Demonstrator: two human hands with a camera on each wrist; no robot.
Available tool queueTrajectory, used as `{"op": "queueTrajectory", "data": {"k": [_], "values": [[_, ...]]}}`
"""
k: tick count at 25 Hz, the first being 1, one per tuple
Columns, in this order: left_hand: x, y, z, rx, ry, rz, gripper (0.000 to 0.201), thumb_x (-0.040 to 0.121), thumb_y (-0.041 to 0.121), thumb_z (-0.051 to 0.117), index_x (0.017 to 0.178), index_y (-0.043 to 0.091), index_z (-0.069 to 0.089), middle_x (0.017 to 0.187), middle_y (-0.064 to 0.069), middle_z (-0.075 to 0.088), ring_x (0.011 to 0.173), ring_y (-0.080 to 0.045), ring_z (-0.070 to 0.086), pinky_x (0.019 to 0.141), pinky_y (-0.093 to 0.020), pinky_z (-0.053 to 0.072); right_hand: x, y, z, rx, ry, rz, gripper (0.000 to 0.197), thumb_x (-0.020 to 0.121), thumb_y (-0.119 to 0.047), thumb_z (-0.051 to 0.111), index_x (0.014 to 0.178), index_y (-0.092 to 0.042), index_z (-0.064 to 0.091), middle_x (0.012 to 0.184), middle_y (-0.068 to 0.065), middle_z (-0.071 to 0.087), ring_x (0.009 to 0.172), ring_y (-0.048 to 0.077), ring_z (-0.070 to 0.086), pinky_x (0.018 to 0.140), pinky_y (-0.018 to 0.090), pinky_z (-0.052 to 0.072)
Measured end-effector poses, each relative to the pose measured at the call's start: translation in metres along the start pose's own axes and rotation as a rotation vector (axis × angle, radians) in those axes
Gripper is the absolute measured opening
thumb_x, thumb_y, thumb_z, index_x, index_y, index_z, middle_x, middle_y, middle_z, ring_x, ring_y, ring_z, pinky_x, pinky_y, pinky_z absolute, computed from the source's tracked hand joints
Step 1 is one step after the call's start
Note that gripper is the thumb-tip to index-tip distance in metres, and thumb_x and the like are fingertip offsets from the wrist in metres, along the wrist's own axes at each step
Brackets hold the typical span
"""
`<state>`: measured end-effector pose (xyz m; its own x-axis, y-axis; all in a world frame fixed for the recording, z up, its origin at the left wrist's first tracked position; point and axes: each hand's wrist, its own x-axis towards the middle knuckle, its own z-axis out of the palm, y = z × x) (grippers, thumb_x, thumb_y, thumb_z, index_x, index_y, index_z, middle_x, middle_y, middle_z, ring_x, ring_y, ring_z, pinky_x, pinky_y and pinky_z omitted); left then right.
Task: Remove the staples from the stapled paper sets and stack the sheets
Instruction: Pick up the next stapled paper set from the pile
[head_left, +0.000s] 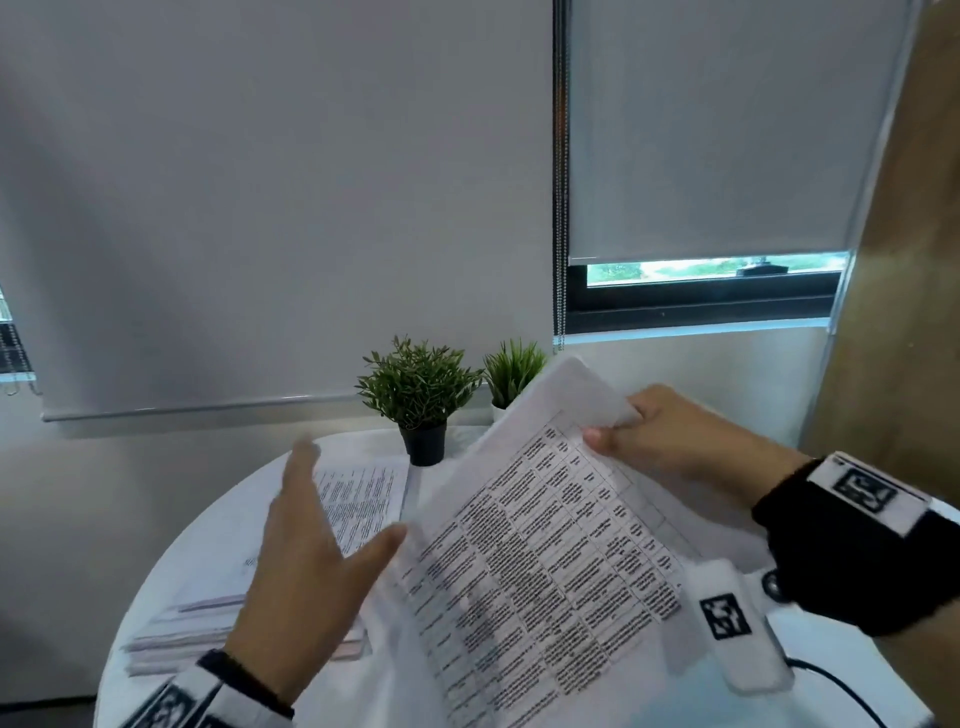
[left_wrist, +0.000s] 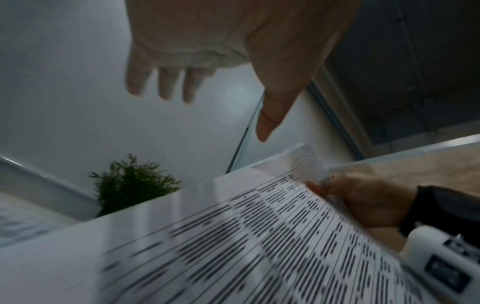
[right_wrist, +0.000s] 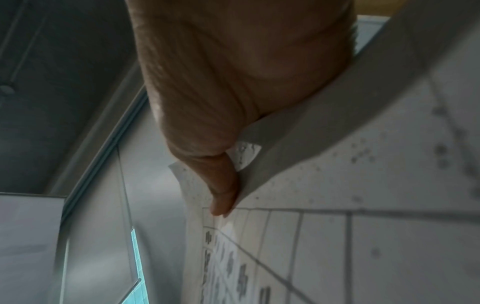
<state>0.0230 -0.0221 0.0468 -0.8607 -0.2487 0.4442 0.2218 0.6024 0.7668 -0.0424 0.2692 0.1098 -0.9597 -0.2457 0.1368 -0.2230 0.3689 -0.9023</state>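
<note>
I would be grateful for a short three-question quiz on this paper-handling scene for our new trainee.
1. True or false: the right hand pinches the top corner of the printed paper set.
2. The left hand is: A) gripping a pen, B) open with fingers spread, C) clenched in a fist.
3. Fill in: behind the paper stack on the round table stand two small potted ____.

Key: 1 true; 2 B; 3 plants.
</note>
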Motion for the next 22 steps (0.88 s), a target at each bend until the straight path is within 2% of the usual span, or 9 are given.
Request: {"op": "queueTrajectory", "data": {"k": [2,4,6,9,11,13,17,20,22], "values": [[0.015,0.021,0.003,-0.047,-0.161,0.093,0.114,0.059,0.066,0.073,0.150,0.034,0.012,0.147,0.019,0.036,0.132,-0.005,0.035,0.112,-0.043,0.034,0.007,-0.020,-0.001,-0.128,-0.072,-0.054,0.019,0.090,-0.018,0.068,0.071,-0.013,0.068,0.067,-0.003,0.066,0.071,0.016,0.060,0.070,0.027,0.045],[0.033,0.033,0.010,-0.050,-0.284,0.100,0.116,0.053,0.071,0.076,0.149,0.035,0.021,0.141,0.019,0.048,0.125,-0.002,0.047,0.108,-0.039,0.040,0.014,-0.039,-0.001,-0.320,-0.102,-0.103,0.021,0.088,-0.024,0.070,0.068,-0.017,0.068,0.068,-0.002,0.065,0.066,0.014,0.059,0.068,0.028,0.044],[0.048,0.043,0.015,-0.153,-0.402,0.043,0.099,0.060,0.052,0.082,0.143,0.026,0.036,0.119,0.012,0.067,0.104,-0.005,0.064,0.092,-0.036,0.054,0.020,-0.055,0.000,-0.433,-0.130,-0.138,0.025,0.086,-0.028,0.072,0.061,-0.024,0.068,0.063,-0.009,0.064,0.061,0.010,0.060,0.067,0.027,0.045],[0.057,0.048,0.020,-0.371,-0.536,-0.030,0.042,0.077,0.027,0.078,0.110,0.006,0.065,0.098,-0.012,0.075,0.089,-0.030,0.072,0.086,-0.056,0.054,0.027,-0.075,0.007,-0.582,-0.184,-0.189,0.021,0.084,-0.034,0.073,0.066,-0.027,0.067,0.067,-0.008,0.068,0.061,0.008,0.063,0.067,0.027,0.050],[0.054,0.046,0.022,-0.476,-0.513,-0.081,0.033,0.081,0.025,0.073,0.097,-0.003,0.069,0.095,-0.023,0.073,0.089,-0.042,0.069,0.087,-0.061,0.052,0.032,-0.088,0.013,-0.693,-0.179,-0.232,0.018,0.082,-0.038,0.074,0.073,-0.025,0.067,0.074,-0.007,0.071,0.066,0.007,0.064,0.068,0.026,0.050],[0.050,0.044,0.024,-0.551,-0.441,-0.089,0.030,0.083,0.023,0.068,0.094,-0.005,0.071,0.093,-0.025,0.072,0.087,-0.044,0.069,0.085,-0.061,0.053,0.036,-0.100,0.014,-0.801,-0.125,-0.251,0.023,0.078,-0.047,0.076,0.081,-0.025,0.069,0.078,-0.008,0.072,0.071,0.007,0.065,0.066,0.025,0.049],[0.049,0.036,0.020,-0.617,-0.284,-0.075,0.026,0.085,0.024,0.066,0.087,-0.001,0.074,0.089,-0.023,0.073,0.082,-0.040,0.071,0.082,-0.054,0.055,0.034,-0.107,-0.004,-0.879,0.050,-0.267,0.034,0.065,-0.053,0.083,0.066,-0.023,0.066,0.062,-0.008,0.062,0.058,0.008,0.055,0.053,0.025,0.036],[0.051,0.027,0.013,-0.648,-0.229,-0.069,0.022,0.084,0.025,0.067,0.084,0.005,0.076,0.090,-0.021,0.074,0.081,-0.037,0.072,0.082,-0.050,0.055,0.033,-0.095,-0.025,-0.657,0.084,-0.245,0.029,0.063,-0.038,0.088,0.072,-0.015,0.072,0.062,-0.003,0.062,0.057,0.009,0.053,0.053,0.022,0.038],[0.050,0.023,0.011,-0.680,-0.192,-0.073,0.021,0.082,0.025,0.067,0.082,0.005,0.075,0.089,-0.021,0.074,0.078,-0.035,0.072,0.077,-0.046,0.055,0.033,-0.081,-0.030,-0.287,0.034,-0.255,0.025,0.066,-0.025,0.086,0.079,-0.009,0.073,0.071,0.002,0.069,0.064,0.011,0.062,0.057,0.021,0.048]]}}
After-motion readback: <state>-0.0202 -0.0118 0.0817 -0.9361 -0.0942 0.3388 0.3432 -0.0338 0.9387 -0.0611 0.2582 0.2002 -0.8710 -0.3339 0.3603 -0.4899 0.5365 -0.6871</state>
